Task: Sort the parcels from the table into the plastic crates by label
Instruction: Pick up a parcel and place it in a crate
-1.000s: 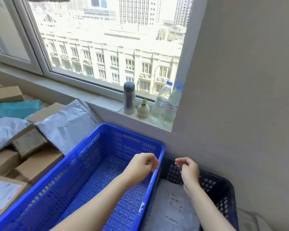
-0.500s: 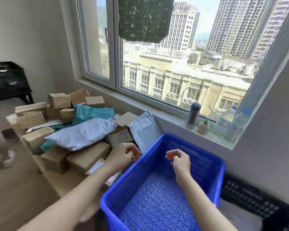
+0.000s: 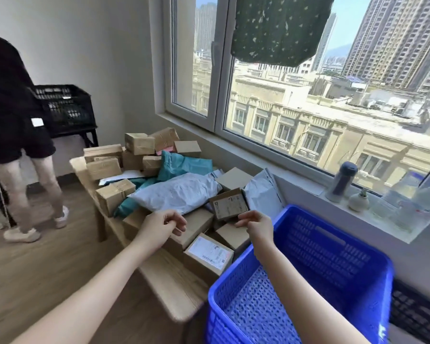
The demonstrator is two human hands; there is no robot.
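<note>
A pile of parcels covers the wooden table point(image 3: 174, 286): brown cardboard boxes, a white poly mailer point(image 3: 176, 194) and a teal mailer point(image 3: 184, 166). My left hand point(image 3: 163, 225) hovers over a brown box at the pile's near edge, fingers loosely curled, holding nothing. My right hand point(image 3: 255, 223) has its fingertips at the near edge of a small labelled box point(image 3: 230, 204); whether it grips the box is unclear. A flat box with a white label point(image 3: 209, 254) lies below my hands. The blue crate point(image 3: 333, 254) stands to the right of the table, with nothing visible inside it.
A black crate point(image 3: 417, 316) sits right of the blue one, mostly cut off. Another black crate point(image 3: 65, 108) stands on a rack at the back wall. A person point(image 3: 13, 120) stands at the left. A flask point(image 3: 341, 182), small vase point(image 3: 358, 201) and bottles point(image 3: 402, 199) line the sill.
My view has swung left from the crates to the table. Both hands moved left from above the crates to the parcel pile, and my right hand has reached the small labelled box.
</note>
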